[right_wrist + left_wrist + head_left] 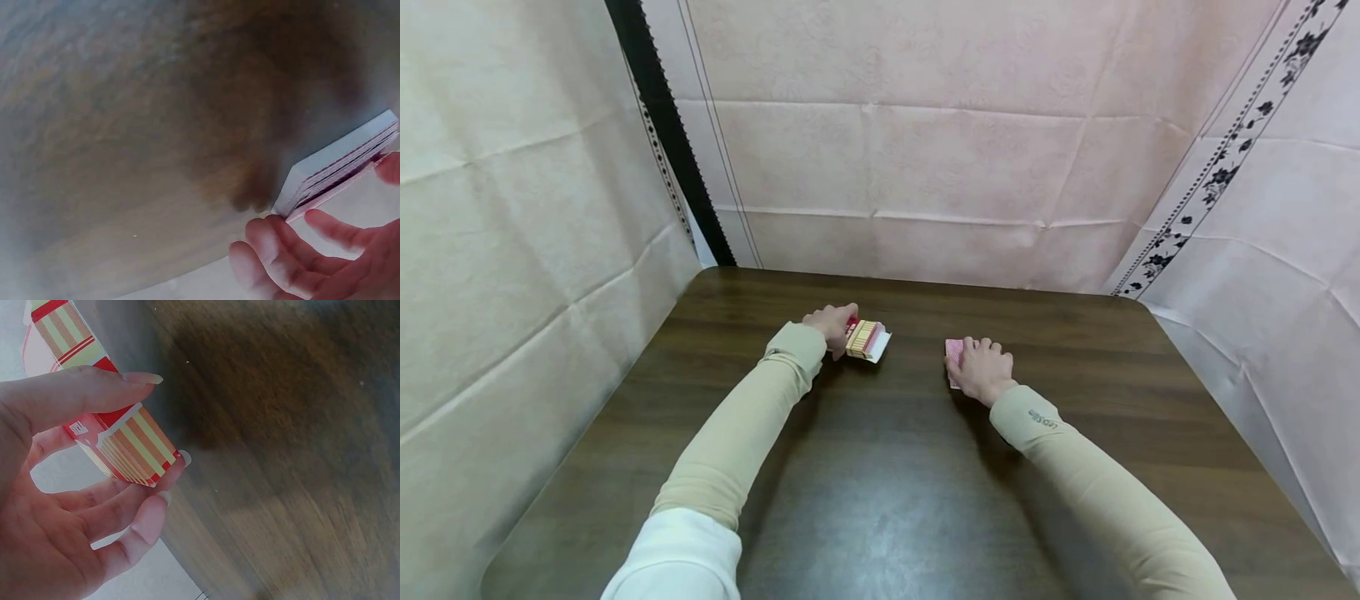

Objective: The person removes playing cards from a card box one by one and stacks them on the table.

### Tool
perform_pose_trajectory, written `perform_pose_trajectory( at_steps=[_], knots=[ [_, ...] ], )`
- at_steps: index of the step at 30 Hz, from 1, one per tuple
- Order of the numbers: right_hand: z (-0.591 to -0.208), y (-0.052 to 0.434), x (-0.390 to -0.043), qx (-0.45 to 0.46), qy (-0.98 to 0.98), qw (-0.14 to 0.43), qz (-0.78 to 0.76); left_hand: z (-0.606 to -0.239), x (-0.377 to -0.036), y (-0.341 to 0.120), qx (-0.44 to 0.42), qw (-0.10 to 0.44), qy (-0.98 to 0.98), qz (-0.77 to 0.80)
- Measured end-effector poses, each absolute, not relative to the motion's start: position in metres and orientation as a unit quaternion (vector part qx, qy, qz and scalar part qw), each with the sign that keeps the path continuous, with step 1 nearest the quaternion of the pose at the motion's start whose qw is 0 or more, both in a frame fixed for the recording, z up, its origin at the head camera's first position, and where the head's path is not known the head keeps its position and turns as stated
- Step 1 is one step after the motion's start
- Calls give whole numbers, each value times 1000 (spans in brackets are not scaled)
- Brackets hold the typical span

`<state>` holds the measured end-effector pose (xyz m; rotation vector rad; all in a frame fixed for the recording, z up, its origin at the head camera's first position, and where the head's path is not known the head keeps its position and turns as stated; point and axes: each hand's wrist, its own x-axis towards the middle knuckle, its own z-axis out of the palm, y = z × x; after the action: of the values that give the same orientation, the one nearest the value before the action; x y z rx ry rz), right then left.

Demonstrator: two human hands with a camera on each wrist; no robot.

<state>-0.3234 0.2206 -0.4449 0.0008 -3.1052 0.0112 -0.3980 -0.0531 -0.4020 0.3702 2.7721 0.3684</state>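
Your left hand (829,325) pinches the striped card box (867,339) just above the table (880,467); your right hand (981,369) curls its fingers (325,228) around the card deck (340,165) resting there.

Dark wooden table (880,500) with card box (867,339) and card deck (953,354).

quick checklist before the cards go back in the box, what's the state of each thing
1. Left hand grips the card box: ok.
2. Box flap open: ok, a white flap sticks out at its right end.
3. Right hand on the deck of cards: ok, fingers curl over it.
4. Deck squared: ok, edges line up in the right wrist view.
5. Box empty inside: cannot tell.
6. Table between box and deck bare: ok.
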Motion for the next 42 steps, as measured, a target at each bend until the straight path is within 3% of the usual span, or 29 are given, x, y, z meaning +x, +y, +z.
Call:
perform_pose_trajectory(
  at_steps=[32, 42],
  knots=[
    [-445, 211, -347, -8, -997, -54, 56, -404, -396, -52, 142, 170, 967, 126],
    [-439, 212, -350, 4, -999, -41, 35, -400, -397, -52, 136, 165, 968, 129]
  ],
)
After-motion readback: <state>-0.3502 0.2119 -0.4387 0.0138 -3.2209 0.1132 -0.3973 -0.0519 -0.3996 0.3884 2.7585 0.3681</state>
